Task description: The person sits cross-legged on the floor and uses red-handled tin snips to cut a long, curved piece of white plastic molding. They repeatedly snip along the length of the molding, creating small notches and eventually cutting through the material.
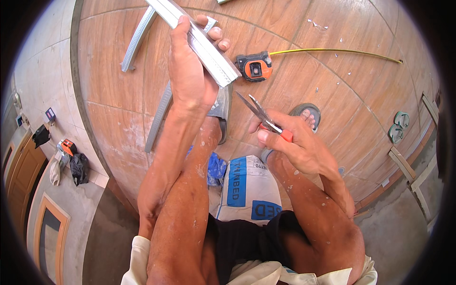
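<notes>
My left hand [190, 71] grips a grey metal channel strip [209, 52] that runs from the upper left down to its cut end near the middle. My right hand [297, 142] holds red-handled tin snips [261, 114], blades slightly apart and pointing up-left toward the end of the strip, a short way below it. An orange and black tape measure [255, 66] lies on the wood-look tiled floor just right of the strip's end, its yellow blade [337, 51] pulled out to the right.
Two more metal strips [137, 40] [159, 116] lie on the floor to the left. A white and blue sack [249, 190] sits between my knees. Green sandals [398, 126] and wooden offcuts [403, 161] lie at the right. Bags and tools [71, 159] rest by the wall at left.
</notes>
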Motion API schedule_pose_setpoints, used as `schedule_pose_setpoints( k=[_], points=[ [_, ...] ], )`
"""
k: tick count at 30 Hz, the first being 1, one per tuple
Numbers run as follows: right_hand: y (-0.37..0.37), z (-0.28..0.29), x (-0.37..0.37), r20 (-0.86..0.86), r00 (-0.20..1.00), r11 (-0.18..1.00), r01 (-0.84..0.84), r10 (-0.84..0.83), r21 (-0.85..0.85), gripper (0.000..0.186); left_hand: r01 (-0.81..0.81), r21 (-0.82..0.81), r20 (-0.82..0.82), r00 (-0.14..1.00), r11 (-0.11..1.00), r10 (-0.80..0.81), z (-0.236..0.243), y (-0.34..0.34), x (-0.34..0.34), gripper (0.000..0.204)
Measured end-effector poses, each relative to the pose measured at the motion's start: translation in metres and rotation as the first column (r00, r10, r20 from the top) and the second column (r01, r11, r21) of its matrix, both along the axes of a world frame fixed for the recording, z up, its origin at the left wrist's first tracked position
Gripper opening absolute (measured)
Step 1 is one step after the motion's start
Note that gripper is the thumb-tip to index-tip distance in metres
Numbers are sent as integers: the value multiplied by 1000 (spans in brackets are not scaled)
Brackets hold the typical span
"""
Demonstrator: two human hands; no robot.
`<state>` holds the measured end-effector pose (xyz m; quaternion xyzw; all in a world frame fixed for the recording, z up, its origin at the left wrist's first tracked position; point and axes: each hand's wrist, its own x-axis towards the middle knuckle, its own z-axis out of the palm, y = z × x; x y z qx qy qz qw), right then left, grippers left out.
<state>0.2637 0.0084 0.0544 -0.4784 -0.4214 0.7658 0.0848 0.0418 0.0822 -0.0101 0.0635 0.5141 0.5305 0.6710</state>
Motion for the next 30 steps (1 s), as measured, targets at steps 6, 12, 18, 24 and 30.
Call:
schedule_pose_setpoints(
  k=[6, 12, 18, 24, 30],
  points=[
    [8, 2, -5, 98, 988, 991, -111, 118, -79, 36, -75, 120, 280, 959, 990, 38, -15, -6, -6, 43],
    [3, 5, -8, 87, 992, 993, -87, 93, -76, 33, -127, 133, 151, 983, 983, 106, -2, -1, 12, 48],
    [8, 13, -10, 136, 984, 993, -109, 115, -51, 33, -95, 138, 78, 993, 986, 85, 7, 4, 19, 51],
    [6, 10, -9, 129, 987, 995, -97, 101, -36, 33, -87, 177, 60, 995, 980, 77, 7, 4, 22, 52],
    [8, 11, -13, 126, 986, 994, -103, 105, -17, 36, -186, 318, 404, 914, 930, 44, -47, -3, 2, 53]
  ],
)
